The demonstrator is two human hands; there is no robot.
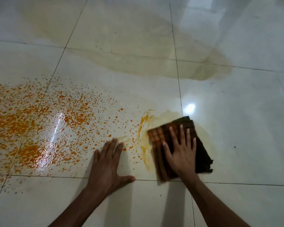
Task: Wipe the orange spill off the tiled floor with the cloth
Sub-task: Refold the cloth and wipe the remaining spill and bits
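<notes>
An orange spill [28,126] speckles the white tiled floor [244,128] across the left half, densest at the far left and thinning toward the centre. A folded dark brown cloth [202,145] lies flat on the floor right of centre, its left part stained orange. My right hand [181,153] presses down on the cloth with fingers spread and straight. A yellow-orange smear [143,128] curves along the cloth's left and far edge. My left hand [107,163] rests flat on the floor beside the cloth, fingers straight, among a few orange drops.
A large pale yellowish wet patch [138,46] spreads over the tiles farther away, toward the upper right. Dark grout lines cross the floor. A bright light reflection [189,106] sits just beyond the cloth.
</notes>
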